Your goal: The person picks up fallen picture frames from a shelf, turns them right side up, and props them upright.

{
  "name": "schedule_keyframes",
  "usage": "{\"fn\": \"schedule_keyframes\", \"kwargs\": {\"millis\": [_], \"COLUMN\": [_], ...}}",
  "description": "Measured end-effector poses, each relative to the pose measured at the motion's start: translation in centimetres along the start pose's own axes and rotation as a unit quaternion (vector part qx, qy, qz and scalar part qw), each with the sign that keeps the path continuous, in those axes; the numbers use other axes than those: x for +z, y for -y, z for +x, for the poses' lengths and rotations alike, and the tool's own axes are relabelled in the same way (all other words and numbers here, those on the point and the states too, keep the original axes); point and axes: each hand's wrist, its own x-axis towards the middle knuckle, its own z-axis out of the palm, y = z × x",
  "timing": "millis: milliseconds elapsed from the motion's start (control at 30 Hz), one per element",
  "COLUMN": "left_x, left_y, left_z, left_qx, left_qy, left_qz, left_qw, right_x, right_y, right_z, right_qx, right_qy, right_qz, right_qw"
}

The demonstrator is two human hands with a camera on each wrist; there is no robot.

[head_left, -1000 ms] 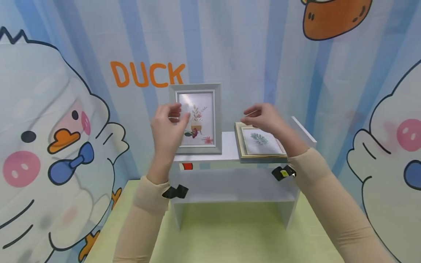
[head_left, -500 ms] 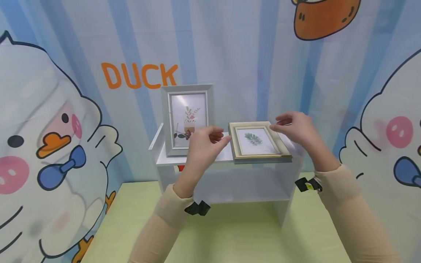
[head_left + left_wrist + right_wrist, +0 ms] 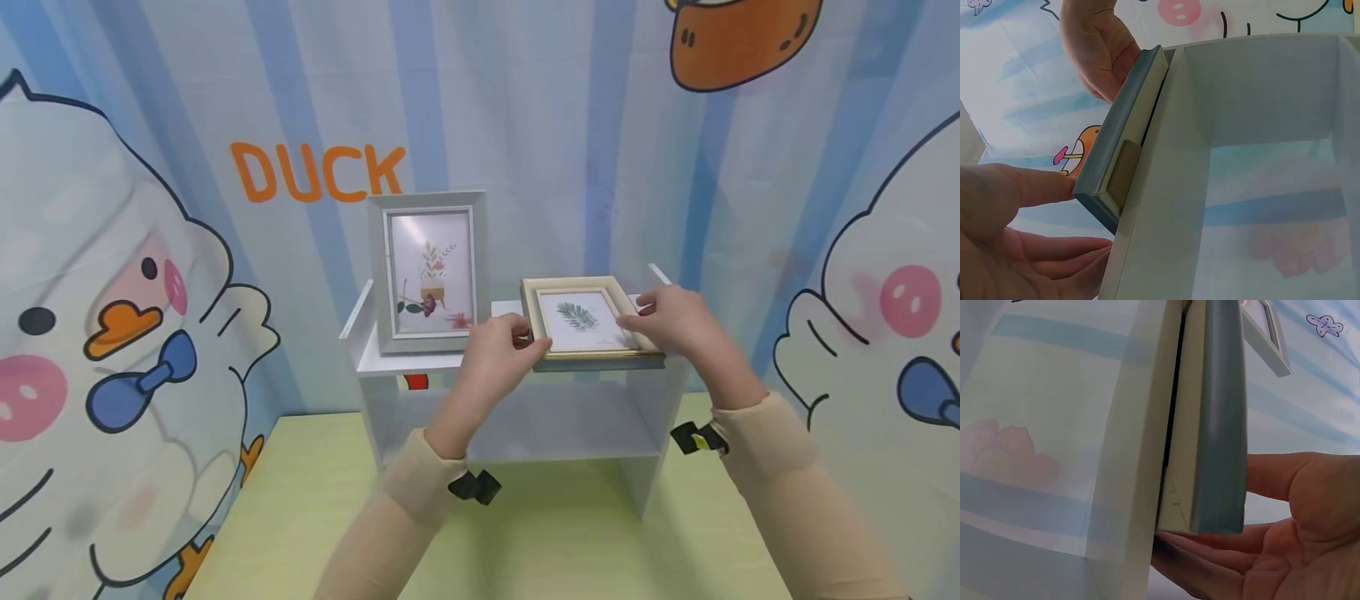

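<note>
In the head view, a cream-gold frame with a green leaf picture [image 3: 588, 321] lies flat on top of a grey-blue frame [image 3: 607, 364], on the right of the white shelf's top. My left hand [image 3: 495, 362] pinches the stack's front left corner; the left wrist view has its thumb [image 3: 1041, 186] against the blue-grey edge [image 3: 1116, 128], other fingers beneath. At the right side, my right hand [image 3: 678, 321] holds the stack, thumb over its top, and its other fingers [image 3: 1210, 565] reach below the frame in the right wrist view.
A grey frame with a flower picture [image 3: 431, 275] stands upright at left on the white shelf [image 3: 525, 417], which has raised side panels and a lower board. The shelf stands on a yellow-green surface [image 3: 315, 492]. A duck-print curtain [image 3: 525, 108] hangs behind.
My left hand has moved right, away from the upright frame to the stack's left corner. The right hand shifted right, then lowered onto the stack's right side. Both have taken hold.
</note>
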Motion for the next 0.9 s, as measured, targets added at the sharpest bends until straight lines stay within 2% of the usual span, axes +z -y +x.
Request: {"fn": "schedule_keyframes", "kwargs": {"millis": [267,600,700,900], "left_x": [0.5,1.3,1.7,2.4], "left_y": [-0.1,0.1,0.2,0.5], "left_z": [-0.2,-0.8,-0.9,-0.9], "left_qx": [-0.005,-0.004,0.003,0.023], "left_qy": [-0.024,-0.076,-0.101,-0.140], "left_qz": [-0.023,-0.068,-0.082,-0.143], "left_qw": [0.9994,0.9948,0.9915,0.9796], "right_x": [0.5,0.7,0.6,0.6], "right_y": [0.4,0.5,0.4,0.1], "right_z": [0.2,0.3,0.3,0.5], "right_qx": [-0.004,0.019,0.015,0.023], "right_qy": [-0.002,-0.026,-0.033,-0.040], "right_qz": [-0.010,0.034,0.046,0.077], "right_qw": [0.9999,0.9989,0.9983,0.9960]}}
